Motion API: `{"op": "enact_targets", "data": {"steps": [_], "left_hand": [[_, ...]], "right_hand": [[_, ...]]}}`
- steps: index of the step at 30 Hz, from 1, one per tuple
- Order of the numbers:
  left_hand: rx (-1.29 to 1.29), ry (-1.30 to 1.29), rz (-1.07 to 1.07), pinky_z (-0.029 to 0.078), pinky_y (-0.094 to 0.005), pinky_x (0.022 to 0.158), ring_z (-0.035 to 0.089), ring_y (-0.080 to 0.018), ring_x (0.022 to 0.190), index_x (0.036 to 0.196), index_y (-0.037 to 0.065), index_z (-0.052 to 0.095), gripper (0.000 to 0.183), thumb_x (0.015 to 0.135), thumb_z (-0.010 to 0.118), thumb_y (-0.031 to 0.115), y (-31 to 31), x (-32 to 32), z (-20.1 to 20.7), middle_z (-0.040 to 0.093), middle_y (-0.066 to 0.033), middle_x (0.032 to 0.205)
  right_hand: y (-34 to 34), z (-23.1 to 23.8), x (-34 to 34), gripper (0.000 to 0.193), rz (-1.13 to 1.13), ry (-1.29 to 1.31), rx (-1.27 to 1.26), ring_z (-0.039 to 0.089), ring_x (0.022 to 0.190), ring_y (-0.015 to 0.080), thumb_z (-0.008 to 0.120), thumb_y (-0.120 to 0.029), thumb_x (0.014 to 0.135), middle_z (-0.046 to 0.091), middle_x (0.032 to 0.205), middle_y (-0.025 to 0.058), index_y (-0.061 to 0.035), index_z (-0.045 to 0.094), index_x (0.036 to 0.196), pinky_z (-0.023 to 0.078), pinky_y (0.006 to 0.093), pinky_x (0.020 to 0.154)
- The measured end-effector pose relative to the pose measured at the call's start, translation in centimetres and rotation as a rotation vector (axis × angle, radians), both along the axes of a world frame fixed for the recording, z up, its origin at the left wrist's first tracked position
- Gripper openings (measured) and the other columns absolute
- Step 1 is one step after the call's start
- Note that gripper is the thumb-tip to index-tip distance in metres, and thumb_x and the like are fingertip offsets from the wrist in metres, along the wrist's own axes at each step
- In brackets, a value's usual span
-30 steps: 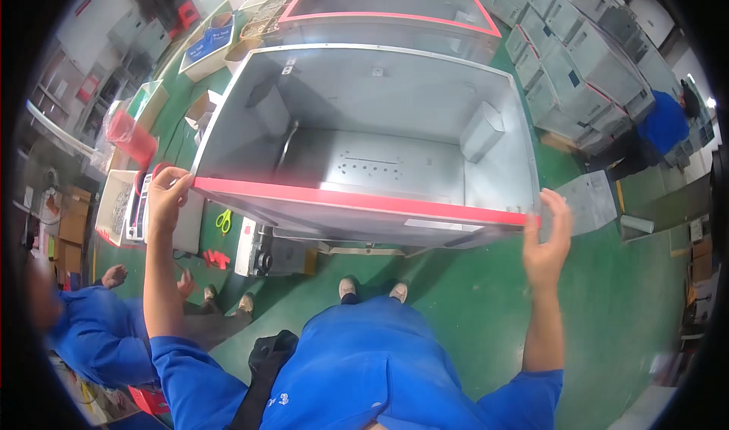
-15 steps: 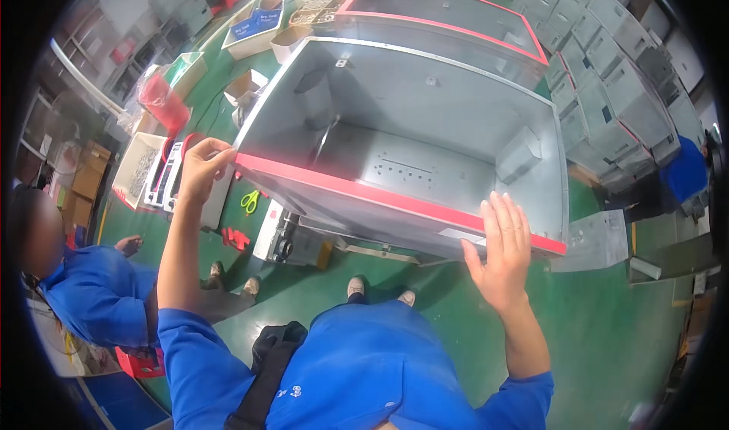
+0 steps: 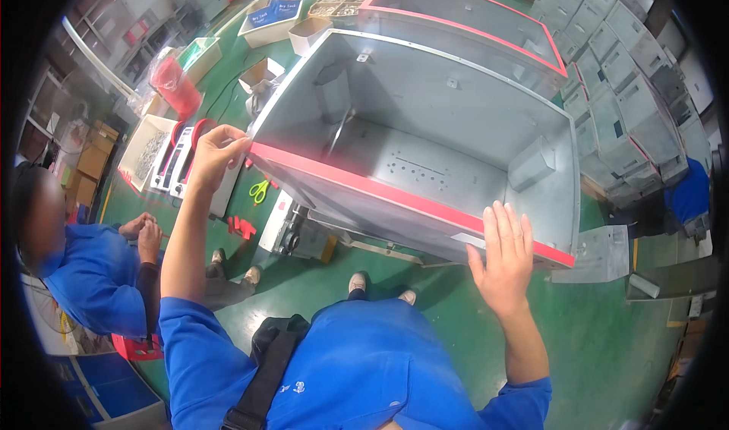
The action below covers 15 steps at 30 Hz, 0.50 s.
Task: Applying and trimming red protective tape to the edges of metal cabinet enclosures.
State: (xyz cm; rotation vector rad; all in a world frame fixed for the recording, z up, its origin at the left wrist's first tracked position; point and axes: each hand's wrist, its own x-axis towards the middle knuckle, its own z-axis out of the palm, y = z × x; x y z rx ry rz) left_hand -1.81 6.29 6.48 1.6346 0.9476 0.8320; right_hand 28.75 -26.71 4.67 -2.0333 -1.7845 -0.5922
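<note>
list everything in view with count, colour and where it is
open metal box: one, grey, red front strip, centre
second box: one, grey, red-rimmed, behind it
stacked metal boxes: many, grey, far right
scissors: one, yellow-green, left of centre
scraps: several, red, below the scissors
devices: two, white, left of the scissors
parts bin: one, white, left of the devices
cylinder: one, red, upper left
co-workers: two, blue tops, far left and far right
floor: one, green, underneath
left hand: one, at the open box's front left corner
right hand: one, over the strip's right part
</note>
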Motion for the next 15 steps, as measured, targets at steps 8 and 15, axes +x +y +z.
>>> {"op": "enact_targets", "data": {"steps": [8,15], "left_hand": [[0.034,0.054,0.05,0.032,-0.018,0.044,0.046,-0.0042,0.05,0.077,0.0,0.06,0.013,0.071,0.067,0.009,-0.48,0.23,0.59,0.058,-0.002,0.064],[0.074,0.074,0.073,0.031,-0.0172,0.043,0.045,-0.0032,0.047,0.075,0.002,0.061,0.012,0.07,0.068,0.01,-0.91,0.62,0.65,0.055,0.0004,0.06]], "right_hand": [[0.19,-0.53,0.03,0.053,-0.002,-0.045,0.02,0.047,0.113,0.0321,0.065,-0.013,0.068,0.05,0.119,0.0196,0.0022,0.051,0.116,0.034,0.0463,0.096],[0.11,-0.34,-0.15,0.054,-0.001,-0.036,-0.005,0.046,0.113,0.0335,0.066,-0.013,0.068,0.049,0.12,0.0204,0.0042,0.05,0.116,0.033,0.0468,0.096]]}}
